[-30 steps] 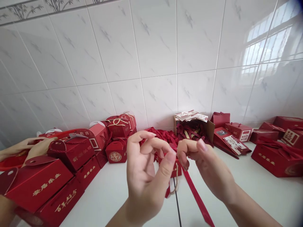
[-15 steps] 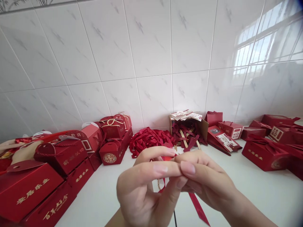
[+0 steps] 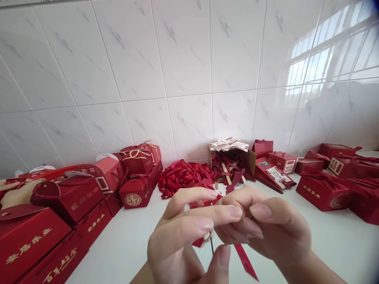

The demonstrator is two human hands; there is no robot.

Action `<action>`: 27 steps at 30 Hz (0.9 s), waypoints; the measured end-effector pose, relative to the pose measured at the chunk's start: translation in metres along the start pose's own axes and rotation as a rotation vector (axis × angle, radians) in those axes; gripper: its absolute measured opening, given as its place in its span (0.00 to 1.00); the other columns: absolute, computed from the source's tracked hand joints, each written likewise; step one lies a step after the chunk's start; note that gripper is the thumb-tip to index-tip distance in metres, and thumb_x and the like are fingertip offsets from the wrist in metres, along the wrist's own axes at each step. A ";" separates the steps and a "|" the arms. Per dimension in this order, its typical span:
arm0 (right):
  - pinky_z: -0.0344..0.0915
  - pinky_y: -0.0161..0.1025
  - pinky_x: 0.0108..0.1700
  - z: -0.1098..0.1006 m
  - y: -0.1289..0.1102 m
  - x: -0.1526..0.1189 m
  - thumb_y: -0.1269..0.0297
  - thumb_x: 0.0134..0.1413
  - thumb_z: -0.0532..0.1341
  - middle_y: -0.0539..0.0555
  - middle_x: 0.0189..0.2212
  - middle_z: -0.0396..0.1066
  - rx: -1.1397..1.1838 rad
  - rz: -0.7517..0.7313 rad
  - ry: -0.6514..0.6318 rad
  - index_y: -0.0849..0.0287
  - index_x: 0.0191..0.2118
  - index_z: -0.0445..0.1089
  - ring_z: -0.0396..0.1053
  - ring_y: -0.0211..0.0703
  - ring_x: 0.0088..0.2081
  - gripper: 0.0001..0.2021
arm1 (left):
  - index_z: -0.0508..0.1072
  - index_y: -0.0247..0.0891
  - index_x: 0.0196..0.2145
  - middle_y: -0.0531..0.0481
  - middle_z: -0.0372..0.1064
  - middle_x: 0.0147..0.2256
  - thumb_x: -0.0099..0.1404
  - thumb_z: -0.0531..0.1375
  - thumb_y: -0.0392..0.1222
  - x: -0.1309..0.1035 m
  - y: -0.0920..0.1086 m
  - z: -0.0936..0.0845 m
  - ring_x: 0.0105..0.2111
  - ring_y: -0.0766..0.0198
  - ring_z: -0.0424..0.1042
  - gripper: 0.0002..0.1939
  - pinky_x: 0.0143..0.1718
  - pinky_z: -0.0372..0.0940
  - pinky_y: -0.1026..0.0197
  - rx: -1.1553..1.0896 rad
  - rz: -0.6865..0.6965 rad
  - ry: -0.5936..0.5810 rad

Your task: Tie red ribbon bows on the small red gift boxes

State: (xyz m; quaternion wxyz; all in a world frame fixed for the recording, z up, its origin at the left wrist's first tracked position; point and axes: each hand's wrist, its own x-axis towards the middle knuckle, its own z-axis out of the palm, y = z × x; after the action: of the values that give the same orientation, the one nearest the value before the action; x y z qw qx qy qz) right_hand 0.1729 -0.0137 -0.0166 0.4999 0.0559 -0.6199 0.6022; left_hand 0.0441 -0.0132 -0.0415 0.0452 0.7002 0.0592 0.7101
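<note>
Head view: both hands meet over the desk (image 3: 130,240), with a small red box (image 3: 193,205) partly hidden behind them.
Left grip (image 3: 217,236): half open, fingers curled and reaching across to the other hand, thumb well apart from them; nothing shows between thumb and fingers.
Right grip (image 3: 254,223): nearly closed, thumb lying along the bent fingers; whether a thin thing is pinched inside, I cannot tell.
Ribbon (image 3: 246,262): a red strip slanting out below the right grip, its upper part hidden.
Box position: just beyond and below the left fingers, with a twisted cord (image 3: 209,236) showing under them.
Ribbon handling: likely very light, limp and a bit slippery, so a flat fingertip pinch near the wanted spot should suit it better than the loose end.
Box handling: probably light folded card, stiff along its edges but easy to dent; steady it by opposite side walls, without squeezing the middle.
Cord: looks soft and rougher than the ribbon, so easier to keep hold of.
Beyond the grips: a heap of red ribbon (image 3: 183,177) and an open carton (image 3: 251,161).
Left of the grips: stacked red boxes (image 3: 97,221), another person's hand (image 3: 22,194) behind them.
</note>
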 end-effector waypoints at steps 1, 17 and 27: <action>0.45 0.33 0.19 0.000 0.000 0.000 0.60 0.48 0.57 0.46 0.13 0.46 -0.005 -0.001 -0.001 0.58 0.18 0.50 0.46 0.31 0.17 0.16 | 0.63 0.49 0.50 0.56 0.76 0.35 0.57 0.60 0.33 0.000 0.000 0.000 0.25 0.60 0.74 0.24 0.43 0.63 0.47 -0.005 -0.017 0.008; 0.49 0.32 0.21 -0.138 -0.039 -0.018 0.67 0.46 0.55 0.44 0.16 0.43 0.362 -0.552 0.534 0.58 0.19 0.42 0.47 0.33 0.19 0.17 | 0.66 0.41 0.34 0.51 0.68 0.32 0.61 0.56 0.37 0.022 -0.051 -0.016 0.34 0.60 0.69 0.03 0.34 0.64 0.57 0.599 -0.311 -0.480; 0.56 0.32 0.21 -0.251 -0.036 -0.102 0.69 0.39 0.56 0.43 0.15 0.43 0.478 -0.891 0.683 0.57 0.20 0.39 0.49 0.33 0.18 0.18 | 0.64 0.39 0.31 0.42 0.72 0.34 0.56 0.52 0.61 0.000 -0.100 -0.027 0.34 0.48 0.72 0.21 0.30 0.60 0.55 1.013 -1.111 -1.198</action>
State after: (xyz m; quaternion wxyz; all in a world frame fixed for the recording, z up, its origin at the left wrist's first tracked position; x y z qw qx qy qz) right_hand 0.3864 0.1234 -0.1186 0.8481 0.2242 -0.1890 0.4414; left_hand 0.0155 0.0851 -0.0561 0.0903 0.7551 0.6494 0.0020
